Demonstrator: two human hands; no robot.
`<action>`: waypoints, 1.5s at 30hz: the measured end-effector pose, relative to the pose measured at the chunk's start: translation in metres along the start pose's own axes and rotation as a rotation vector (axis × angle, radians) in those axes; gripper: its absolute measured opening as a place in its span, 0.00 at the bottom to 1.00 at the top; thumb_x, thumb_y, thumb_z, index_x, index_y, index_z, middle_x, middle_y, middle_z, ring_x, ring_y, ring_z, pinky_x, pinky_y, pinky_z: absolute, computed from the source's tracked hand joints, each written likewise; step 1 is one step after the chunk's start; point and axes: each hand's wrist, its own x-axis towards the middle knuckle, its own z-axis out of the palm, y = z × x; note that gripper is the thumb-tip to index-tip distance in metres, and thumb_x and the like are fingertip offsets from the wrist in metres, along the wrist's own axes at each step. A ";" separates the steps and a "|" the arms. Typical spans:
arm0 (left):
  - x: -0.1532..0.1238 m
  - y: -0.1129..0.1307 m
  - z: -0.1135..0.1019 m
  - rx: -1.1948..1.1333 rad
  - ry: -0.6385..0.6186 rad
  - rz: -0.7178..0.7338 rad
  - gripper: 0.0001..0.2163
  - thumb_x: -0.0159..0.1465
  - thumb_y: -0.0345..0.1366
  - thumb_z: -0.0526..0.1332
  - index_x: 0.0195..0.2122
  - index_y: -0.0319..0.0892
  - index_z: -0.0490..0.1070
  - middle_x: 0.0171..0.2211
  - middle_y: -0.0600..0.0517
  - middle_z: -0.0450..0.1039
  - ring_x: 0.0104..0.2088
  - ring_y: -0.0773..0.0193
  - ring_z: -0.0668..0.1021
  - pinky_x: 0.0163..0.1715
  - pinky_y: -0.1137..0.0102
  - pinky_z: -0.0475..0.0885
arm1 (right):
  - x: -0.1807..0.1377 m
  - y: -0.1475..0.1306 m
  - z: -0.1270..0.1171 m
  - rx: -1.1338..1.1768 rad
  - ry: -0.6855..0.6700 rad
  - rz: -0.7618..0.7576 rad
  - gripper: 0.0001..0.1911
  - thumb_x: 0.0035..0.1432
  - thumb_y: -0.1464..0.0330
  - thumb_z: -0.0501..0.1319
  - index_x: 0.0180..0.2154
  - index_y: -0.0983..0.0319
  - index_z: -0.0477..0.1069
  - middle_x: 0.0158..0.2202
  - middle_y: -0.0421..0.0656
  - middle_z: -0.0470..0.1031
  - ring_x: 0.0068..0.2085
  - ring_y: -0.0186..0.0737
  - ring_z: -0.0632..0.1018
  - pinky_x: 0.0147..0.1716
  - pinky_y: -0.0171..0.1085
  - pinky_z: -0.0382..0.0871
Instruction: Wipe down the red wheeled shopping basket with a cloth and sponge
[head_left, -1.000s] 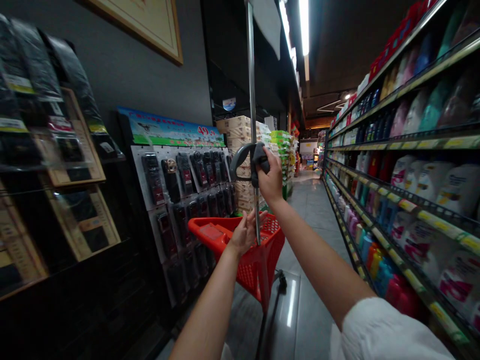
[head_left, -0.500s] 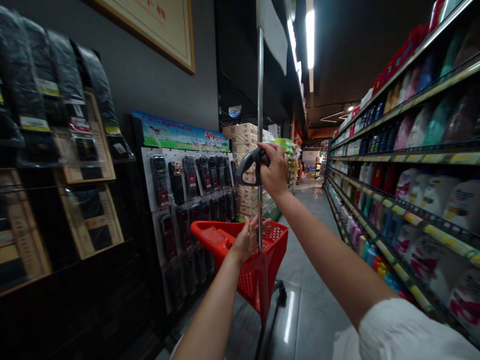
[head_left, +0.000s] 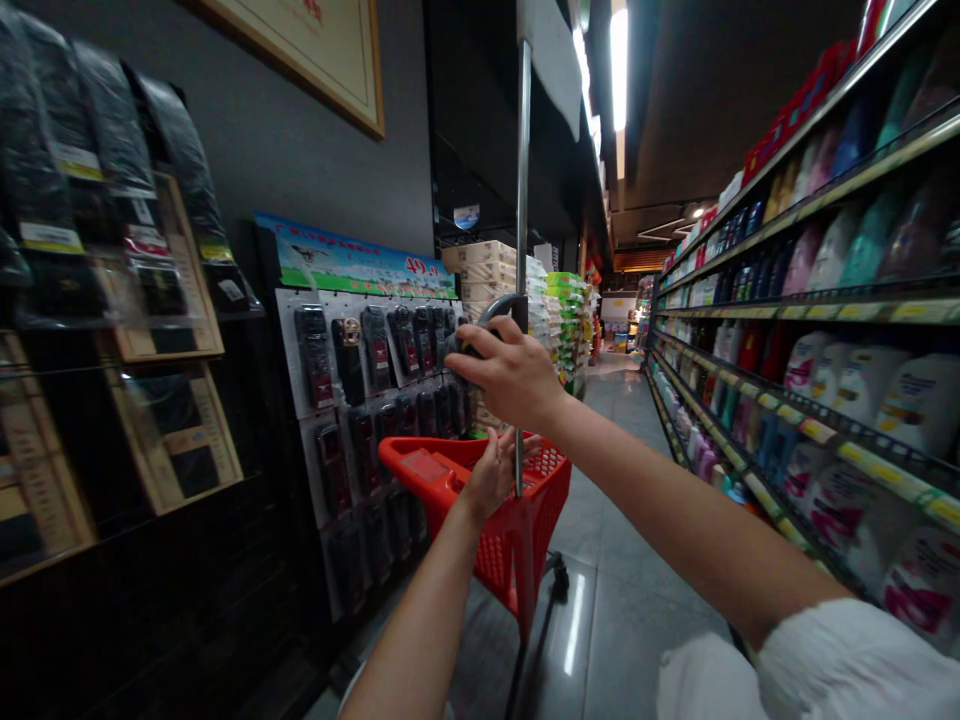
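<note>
A red shopping cart basket (head_left: 450,465) with mesh sides stands in front of me, a slim metal pole (head_left: 523,200) rising from it. A grey curved handle (head_left: 504,308) with a dark grip part is fitted on the pole. My right hand (head_left: 517,375) is closed over this handle, its fingers reaching over the dark part on the left. Lower down, my left hand (head_left: 491,475) is open beside the pole, thumb up and fingers stretched out behind the pole, just above the basket rim. Whether the left palm touches the pole is unclear.
A rack of packaged belts (head_left: 375,350) hangs on the left. More packaged belts (head_left: 135,250) are closer to me. Shelves of bottles (head_left: 810,310) line the right. A tiled aisle (head_left: 622,450) runs ahead, past stacked packs (head_left: 566,310). A white panel (head_left: 551,60) tops the pole.
My right hand has moved left and slightly down with the dark grip part, from the pole's right side to its left. The handle has turned. My left hand has hardly moved.
</note>
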 end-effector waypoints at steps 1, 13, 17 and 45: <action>-0.001 0.000 0.000 0.009 0.001 -0.007 0.29 0.69 0.55 0.41 0.61 0.44 0.67 0.48 0.44 0.78 0.49 0.59 0.77 0.54 0.66 0.65 | -0.001 0.001 -0.002 -0.001 -0.011 -0.022 0.18 0.58 0.75 0.59 0.46 0.49 0.74 0.56 0.38 0.69 0.54 0.49 0.64 0.51 0.47 0.68; -0.001 0.000 -0.006 0.003 0.006 -0.036 0.31 0.68 0.57 0.42 0.63 0.45 0.64 0.51 0.43 0.76 0.45 0.58 0.79 0.52 0.64 0.66 | -0.032 0.037 0.019 0.100 0.162 0.105 0.30 0.57 0.78 0.54 0.58 0.48 0.67 0.61 0.39 0.63 0.57 0.47 0.66 0.57 0.50 0.64; -0.005 0.004 -0.003 -0.010 0.015 -0.047 0.31 0.68 0.57 0.40 0.62 0.44 0.65 0.51 0.43 0.76 0.46 0.58 0.79 0.51 0.64 0.66 | -0.068 0.039 0.024 0.093 0.104 0.103 0.28 0.58 0.77 0.54 0.55 0.47 0.71 0.60 0.39 0.67 0.55 0.46 0.67 0.56 0.51 0.66; -0.013 0.036 -0.025 0.324 0.109 -0.153 0.39 0.63 0.65 0.40 0.48 0.37 0.76 0.47 0.39 0.78 0.48 0.51 0.78 0.50 0.58 0.70 | -0.234 -0.029 0.089 0.300 -0.193 0.418 0.31 0.52 0.79 0.57 0.55 0.49 0.72 0.55 0.45 0.67 0.55 0.47 0.67 0.54 0.47 0.67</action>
